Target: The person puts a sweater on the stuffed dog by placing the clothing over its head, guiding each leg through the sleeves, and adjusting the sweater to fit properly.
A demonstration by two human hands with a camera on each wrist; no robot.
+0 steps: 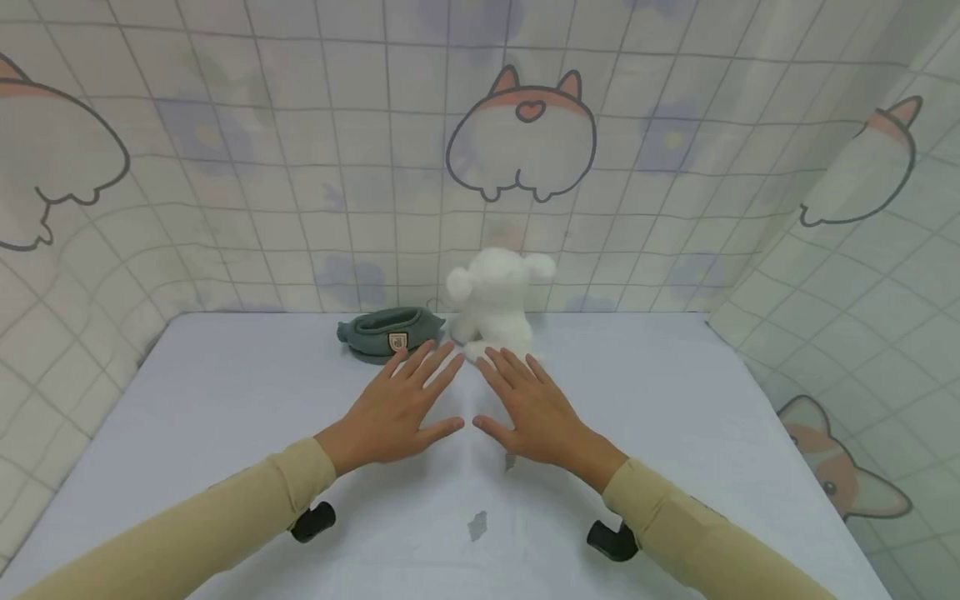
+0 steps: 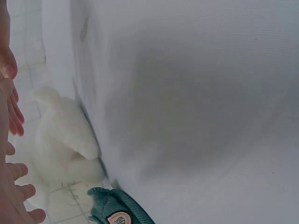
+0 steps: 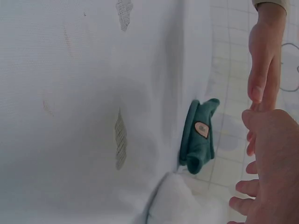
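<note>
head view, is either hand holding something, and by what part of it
Nothing is held: the left hand and right hand hover empty above the table.

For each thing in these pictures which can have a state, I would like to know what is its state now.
Left hand: fingers extended and apart, holding nothing.
Right hand: fingers extended and apart, holding nothing.
White plush toy: sitting upright, facing unclear.
Green fabric item: opening upward, badge outward.
White tabletop: marked by grey patches.
</note>
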